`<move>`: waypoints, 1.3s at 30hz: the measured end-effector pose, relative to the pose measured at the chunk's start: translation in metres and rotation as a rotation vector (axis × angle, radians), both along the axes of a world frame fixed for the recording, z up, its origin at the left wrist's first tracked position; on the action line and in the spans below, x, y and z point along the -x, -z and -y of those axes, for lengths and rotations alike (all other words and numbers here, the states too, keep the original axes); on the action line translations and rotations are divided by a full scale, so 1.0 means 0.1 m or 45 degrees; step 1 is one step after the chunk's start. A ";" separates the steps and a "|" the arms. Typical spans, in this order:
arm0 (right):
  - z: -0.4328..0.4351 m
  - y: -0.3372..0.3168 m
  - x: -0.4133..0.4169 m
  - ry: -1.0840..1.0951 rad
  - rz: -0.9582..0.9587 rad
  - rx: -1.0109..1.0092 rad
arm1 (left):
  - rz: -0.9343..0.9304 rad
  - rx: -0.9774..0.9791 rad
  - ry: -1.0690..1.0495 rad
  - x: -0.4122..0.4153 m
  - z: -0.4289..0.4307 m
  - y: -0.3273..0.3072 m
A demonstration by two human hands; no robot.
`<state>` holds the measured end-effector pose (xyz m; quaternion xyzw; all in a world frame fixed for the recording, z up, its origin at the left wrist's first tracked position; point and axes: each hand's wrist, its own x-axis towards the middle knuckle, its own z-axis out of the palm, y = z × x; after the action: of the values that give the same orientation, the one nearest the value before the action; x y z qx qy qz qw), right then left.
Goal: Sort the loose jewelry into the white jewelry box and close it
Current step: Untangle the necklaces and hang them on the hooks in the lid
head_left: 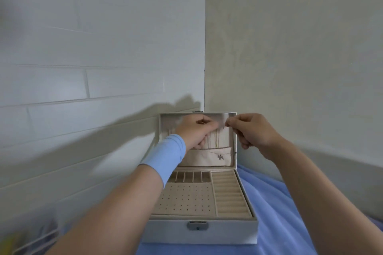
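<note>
Caller: Box (228,230) is seen open on a blue cloth (279,223), tucked into the corner where a brick-patterned wall (83,68) meets a plain wall (290,47). The lid (233,143) is stood upright at the back.

Analyst: And both hands are raised to that lid. The left hand (194,132), with a blue wristband (165,155) worn below it, is held against the upper lining, fingers curled, thumb and forefinger pinched together right at the top of the thin chains (216,138).

Caller: Those chains are hung down the lining, ending just above the fabric pocket (203,158). A small dark charm (220,157) is spotted on the pocket's face.

Analyst: The right hand (252,130) is placed at the lid's upper right corner, just beside the left. Its fingers are curled and its fingertips (228,124) are pressed into a tight pinch. What is caught there cannot be told; it is too fine and too blurred.

Caller: Down in the tray, a row of small compartments (192,177) is laid out at the back left, a perforated earring panel (186,198) in front of it, ring rolls (230,192) along the right.

Analyst: The metal latch (197,225) is shown on the front wall, unfastened. Blurred clutter (24,240) is glimpsed at the lower left.
</note>
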<state>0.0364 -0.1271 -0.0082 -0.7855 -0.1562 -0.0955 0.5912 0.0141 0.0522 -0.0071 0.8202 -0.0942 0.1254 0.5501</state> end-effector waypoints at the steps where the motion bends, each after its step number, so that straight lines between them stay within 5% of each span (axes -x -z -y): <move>1: 0.00 0.06 -0.08 0.077 0.026 -0.009 | 0.000 0.003 -0.036 -0.08 0.05 0.02; 12: -0.25 0.41 -0.54 0.689 0.407 -0.068 | 0.060 0.010 -0.424 -0.72 0.27 0.29; 22: -0.22 0.47 -0.67 0.836 0.512 0.341 | 0.073 -0.185 -0.480 -0.76 0.33 0.34; 30: -0.09 0.25 -0.52 0.467 0.076 0.636 | -0.227 -0.093 -0.029 -0.58 0.28 0.31; 35: -0.06 0.17 -0.37 -0.052 -0.435 0.314 | -0.262 -0.040 0.120 -0.43 0.17 0.34; 39: -0.03 0.19 -0.33 -0.252 -0.480 0.404 | -0.267 -0.130 0.253 -0.29 0.07 0.34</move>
<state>0.0698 -0.1239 -0.0275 -0.8530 -0.1325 0.1365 0.4859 0.0429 0.0449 -0.0410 0.8423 -0.1233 -0.0209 0.5242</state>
